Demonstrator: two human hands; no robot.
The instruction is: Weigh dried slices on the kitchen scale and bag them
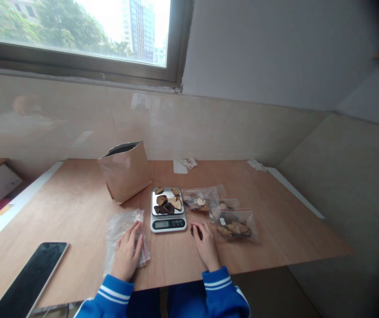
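Note:
My left hand (128, 251) lies with fingers stretched out on a pile of clear zip bags (114, 229). Between the fingers of my right hand (205, 244) is a dark dried slice (196, 232), low over the table to the right of the scale. Several brown, dark and pale dried slices (167, 204) rest on the plate of the digital kitchen scale (168, 224); its display is lit, but the digits are too small to read surely. Close by my right hand lie a filled zip bag (237, 229) of dried slices and another filled bag (202, 198) behind it.
An upright brown paper pouch (126, 174) stands with its top open behind the zip bags. A smartphone (32, 278) lies at the table's left front. Crumpled tissue (189, 163) and a white card (180, 167) lie by the tiled wall (215, 128), with more tissue (257, 165) farther right.

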